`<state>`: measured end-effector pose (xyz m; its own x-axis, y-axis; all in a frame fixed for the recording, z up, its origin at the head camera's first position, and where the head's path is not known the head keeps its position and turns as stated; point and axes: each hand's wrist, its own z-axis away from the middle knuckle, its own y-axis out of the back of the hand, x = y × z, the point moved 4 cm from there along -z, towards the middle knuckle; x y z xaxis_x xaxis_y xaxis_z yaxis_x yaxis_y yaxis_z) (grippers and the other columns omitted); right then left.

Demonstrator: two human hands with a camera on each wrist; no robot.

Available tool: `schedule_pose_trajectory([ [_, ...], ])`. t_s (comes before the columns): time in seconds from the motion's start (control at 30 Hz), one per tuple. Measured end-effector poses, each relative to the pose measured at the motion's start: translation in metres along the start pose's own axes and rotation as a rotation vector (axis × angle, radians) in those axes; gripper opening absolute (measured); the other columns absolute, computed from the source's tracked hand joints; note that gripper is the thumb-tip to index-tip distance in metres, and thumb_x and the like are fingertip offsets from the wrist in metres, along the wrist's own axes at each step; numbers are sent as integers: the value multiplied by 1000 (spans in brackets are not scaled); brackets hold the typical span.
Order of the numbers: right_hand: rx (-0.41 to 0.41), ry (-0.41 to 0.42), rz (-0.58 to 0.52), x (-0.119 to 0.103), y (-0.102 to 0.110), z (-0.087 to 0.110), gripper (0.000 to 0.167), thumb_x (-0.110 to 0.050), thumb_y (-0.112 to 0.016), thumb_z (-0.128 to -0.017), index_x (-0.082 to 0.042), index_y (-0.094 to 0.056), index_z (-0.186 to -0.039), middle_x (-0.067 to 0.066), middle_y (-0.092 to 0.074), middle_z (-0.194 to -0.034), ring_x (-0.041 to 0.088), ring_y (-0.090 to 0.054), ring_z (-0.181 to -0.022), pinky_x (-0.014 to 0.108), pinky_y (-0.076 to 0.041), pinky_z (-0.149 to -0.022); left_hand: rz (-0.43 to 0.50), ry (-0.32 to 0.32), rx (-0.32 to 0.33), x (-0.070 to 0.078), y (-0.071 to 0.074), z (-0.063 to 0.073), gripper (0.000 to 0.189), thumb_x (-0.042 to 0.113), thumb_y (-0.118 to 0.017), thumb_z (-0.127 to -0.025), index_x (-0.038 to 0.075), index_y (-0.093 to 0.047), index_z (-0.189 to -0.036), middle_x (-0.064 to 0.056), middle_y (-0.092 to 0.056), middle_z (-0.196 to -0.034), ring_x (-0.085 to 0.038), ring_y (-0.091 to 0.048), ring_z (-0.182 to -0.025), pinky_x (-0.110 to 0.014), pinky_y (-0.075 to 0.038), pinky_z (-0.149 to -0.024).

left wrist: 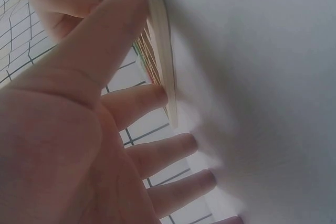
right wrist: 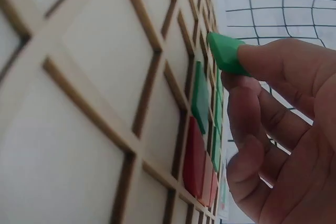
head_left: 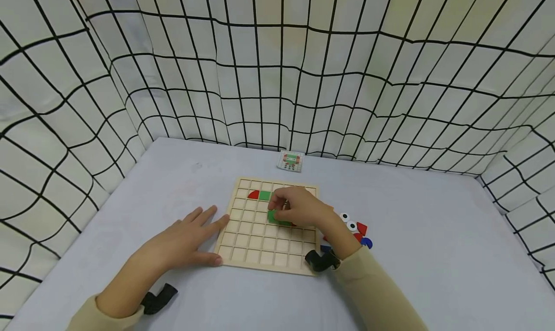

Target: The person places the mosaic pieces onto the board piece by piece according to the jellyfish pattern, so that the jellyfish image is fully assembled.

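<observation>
My right hand (head_left: 299, 206) is over the wooden grid board (head_left: 260, 242). Its thumb and fingertips pinch a small green tile (right wrist: 224, 53), tilted close over the squares. Set in the board near it are a green tile (right wrist: 199, 100) and a red tile (right wrist: 193, 158). A red quarter-round tile (head_left: 254, 194) and a green square tile (head_left: 264, 195) lie side by side in an upper row; my right hand hides the squares beyond. With fingers spread, my left hand (head_left: 184, 239) rests at the board's left edge, thumb and index finger touching the frame.
Loose pieces lie just right of the board: round eye pieces (head_left: 352, 226), a red piece (head_left: 362, 228) and a blue piece (head_left: 366, 243), partly behind my right forearm. A small pattern card (head_left: 291, 161) sits at the table's back edge. Black netting (head_left: 282, 66) surrounds the white table.
</observation>
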<state>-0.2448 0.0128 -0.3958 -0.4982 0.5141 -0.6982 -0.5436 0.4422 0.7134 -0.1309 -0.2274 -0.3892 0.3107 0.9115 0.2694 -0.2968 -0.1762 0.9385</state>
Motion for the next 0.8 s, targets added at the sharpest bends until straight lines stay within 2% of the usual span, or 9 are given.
schedule_pose_trajectory([
  [0.43,5,-43,114,0,-7,-2,7,-14,-70,-92,-19,-67,-96,-8,-62,-83,12,-57,-77,29,-49,-72,-8,7,-11,2,-2,-2,94,66,-69,-80,18,-38,-155,-24,-28,-160,-55,-26,-143,-74,-34,-101],
  [0.8,-8,-88,157,0,-9,-4,6,-20,-71,-92,-21,-68,-97,-6,-62,-75,10,-55,-67,28,-47,-65,-14,4,-15,4,0,-1,95,66,-69,-79,18,-39,-155,-24,-29,-159,-56,-27,-142,-73,-35,-101],
])
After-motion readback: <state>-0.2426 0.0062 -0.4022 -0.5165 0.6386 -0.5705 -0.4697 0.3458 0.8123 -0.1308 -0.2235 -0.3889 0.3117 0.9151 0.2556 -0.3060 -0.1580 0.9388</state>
